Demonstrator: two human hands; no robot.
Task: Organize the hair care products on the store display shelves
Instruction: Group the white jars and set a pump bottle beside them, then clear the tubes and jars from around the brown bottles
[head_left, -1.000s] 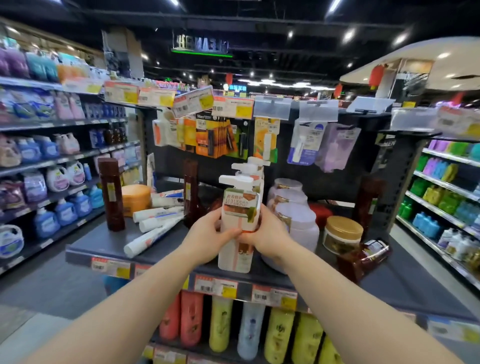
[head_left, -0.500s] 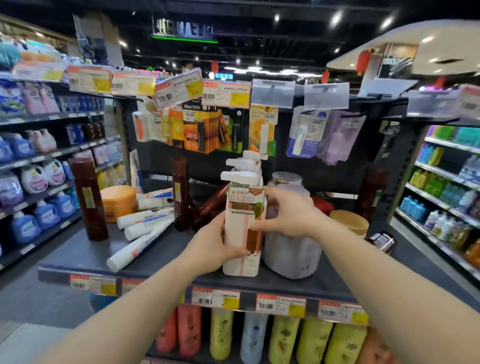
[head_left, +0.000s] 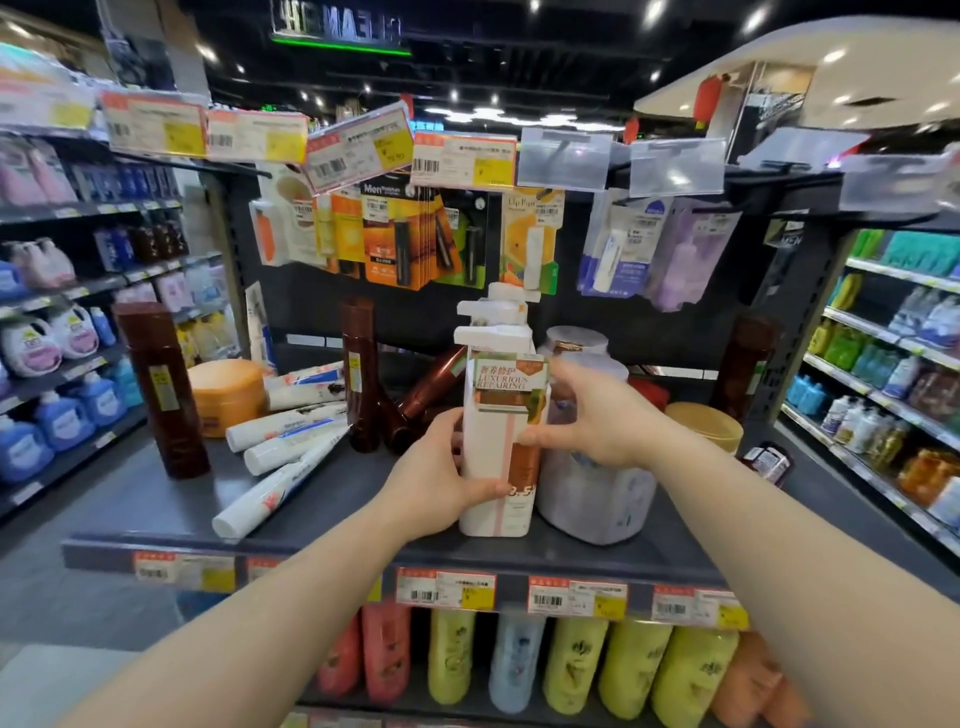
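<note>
Left hand (head_left: 436, 480) and right hand (head_left: 597, 415) both clamped round upright white pump bottle (head_left: 498, 447) — contents hidden.

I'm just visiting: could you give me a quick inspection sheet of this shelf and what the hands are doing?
Surface: dark shelf, price tags along its front edge.
Job's things: white pump bottle upright at the front; more pump bottles behind it; pale jar on its right.
Clutter: white tubes lying flat; one brown bottle upright, another leaning; orange tub.
Grippers: left hand and right hand both grip the pump bottle.
Cables: nothing seen.
Surroundings: hanging packets above, coloured bottles below, detergent aisles either side.
</note>
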